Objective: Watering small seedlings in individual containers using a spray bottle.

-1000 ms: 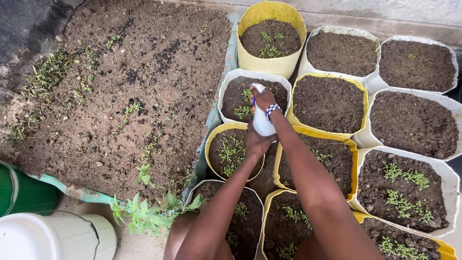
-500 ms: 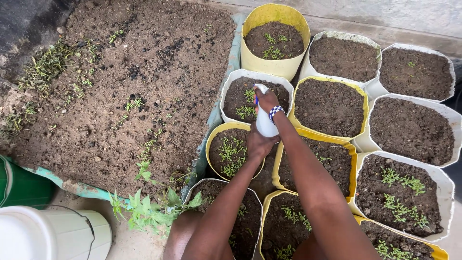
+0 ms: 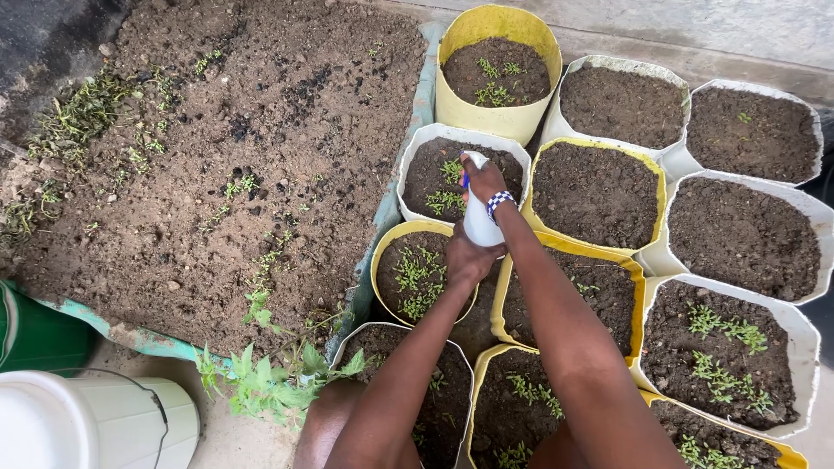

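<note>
Your left hand [image 3: 469, 259] cups the base of a white spray bottle [image 3: 480, 221] while your right hand [image 3: 485, 181] closes on its top, above seedling pots at twelve o'clock from your arms.

A wide soil bed [image 3: 217, 165] (sparse green sprouts) fills the ground in flat daylight. Right of it runs pale concrete floor [image 3: 747, 35]. Below its near edge stand a white bucket [image 3: 87, 421] and a green container [image 3: 35, 334].
</note>
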